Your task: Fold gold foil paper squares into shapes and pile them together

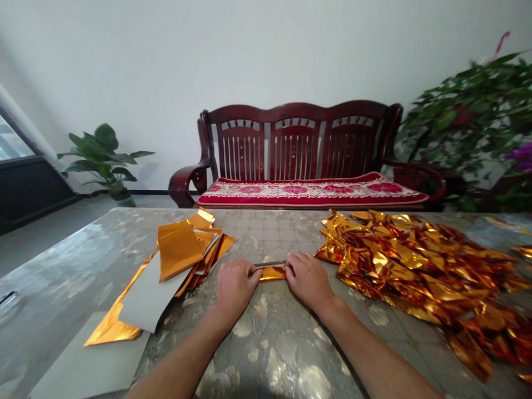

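Note:
Between my hands, just above or on the table, is a narrow strip of folded gold foil paper [272,274]. My left hand [236,282] pinches its left end, thumb along the near side. At the right end my right hand [308,278] has its fingers curled round the strip. A thin greyish edge runs along the strip's far side. To the left lies a loose stack of gold foil sheets [179,249], some turned to their pale grey backs [143,296]. A large heap of folded gold foil pieces [399,260] spreads over the right side.
The table [261,338] has a glossy shell-patterned cover. Behind it stands a dark red wooden bench [295,138] with a red floral cushion [311,191]. Potted plants stand at left [110,158] and right [469,122]. Clear plastic [502,228] lies at the table's far right.

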Demonstrator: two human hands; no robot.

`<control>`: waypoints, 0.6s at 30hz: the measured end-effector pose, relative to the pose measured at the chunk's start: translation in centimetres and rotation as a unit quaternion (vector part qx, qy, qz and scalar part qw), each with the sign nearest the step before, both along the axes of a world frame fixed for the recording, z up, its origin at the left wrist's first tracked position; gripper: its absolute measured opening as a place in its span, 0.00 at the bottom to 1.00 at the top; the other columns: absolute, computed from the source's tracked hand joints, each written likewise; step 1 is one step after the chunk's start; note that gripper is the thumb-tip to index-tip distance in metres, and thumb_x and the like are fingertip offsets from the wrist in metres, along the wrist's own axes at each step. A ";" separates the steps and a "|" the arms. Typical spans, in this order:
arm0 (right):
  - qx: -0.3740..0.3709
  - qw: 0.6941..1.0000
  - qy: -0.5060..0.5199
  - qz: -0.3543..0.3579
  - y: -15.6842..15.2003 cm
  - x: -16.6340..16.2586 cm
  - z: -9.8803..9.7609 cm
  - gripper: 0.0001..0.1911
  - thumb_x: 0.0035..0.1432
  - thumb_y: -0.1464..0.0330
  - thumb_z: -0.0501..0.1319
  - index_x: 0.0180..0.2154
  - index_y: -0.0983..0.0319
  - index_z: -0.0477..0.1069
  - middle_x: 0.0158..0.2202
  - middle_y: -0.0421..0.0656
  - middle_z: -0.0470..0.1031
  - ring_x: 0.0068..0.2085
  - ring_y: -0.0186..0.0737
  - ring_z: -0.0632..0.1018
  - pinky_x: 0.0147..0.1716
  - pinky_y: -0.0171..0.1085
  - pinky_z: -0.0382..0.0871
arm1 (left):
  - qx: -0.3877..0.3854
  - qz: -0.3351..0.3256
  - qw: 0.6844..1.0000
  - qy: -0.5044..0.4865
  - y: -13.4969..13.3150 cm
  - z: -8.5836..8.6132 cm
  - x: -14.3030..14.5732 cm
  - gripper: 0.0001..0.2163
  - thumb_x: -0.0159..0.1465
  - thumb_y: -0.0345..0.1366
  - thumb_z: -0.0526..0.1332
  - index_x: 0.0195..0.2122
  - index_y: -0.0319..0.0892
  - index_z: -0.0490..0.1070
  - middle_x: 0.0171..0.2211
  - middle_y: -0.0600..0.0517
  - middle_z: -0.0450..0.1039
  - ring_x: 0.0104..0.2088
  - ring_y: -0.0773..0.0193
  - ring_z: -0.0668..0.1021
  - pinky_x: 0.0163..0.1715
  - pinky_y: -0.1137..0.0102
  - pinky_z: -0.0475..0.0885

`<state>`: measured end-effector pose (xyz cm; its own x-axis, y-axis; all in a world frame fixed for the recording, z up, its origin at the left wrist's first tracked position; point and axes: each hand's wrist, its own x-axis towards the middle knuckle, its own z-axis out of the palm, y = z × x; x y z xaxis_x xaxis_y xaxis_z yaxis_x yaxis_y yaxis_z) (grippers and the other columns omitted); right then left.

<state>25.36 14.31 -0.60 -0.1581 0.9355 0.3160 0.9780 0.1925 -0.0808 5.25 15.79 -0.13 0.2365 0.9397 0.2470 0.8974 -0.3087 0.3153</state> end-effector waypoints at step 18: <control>-0.012 0.999 -0.012 -0.040 0.1 -0.5 0.2 0.07 0.64 0.68 0.56 0.34 0.59 0.71 0.38 0.45 0.77 0.41 0.45 0.73 0.39 0.41 0.58 | -0.020 0.049 0.999 0.010 0.1 0.1 0.4 0.12 0.65 0.44 0.58 0.28 0.45 0.75 0.33 0.51 0.78 0.38 0.59 0.77 0.38 0.67 0.61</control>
<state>24.82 14.40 -0.37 -0.0897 0.9524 0.2913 0.9918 0.1122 -0.0616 5.61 15.91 0.00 0.1468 0.9675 0.2058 0.9290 -0.2063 0.3073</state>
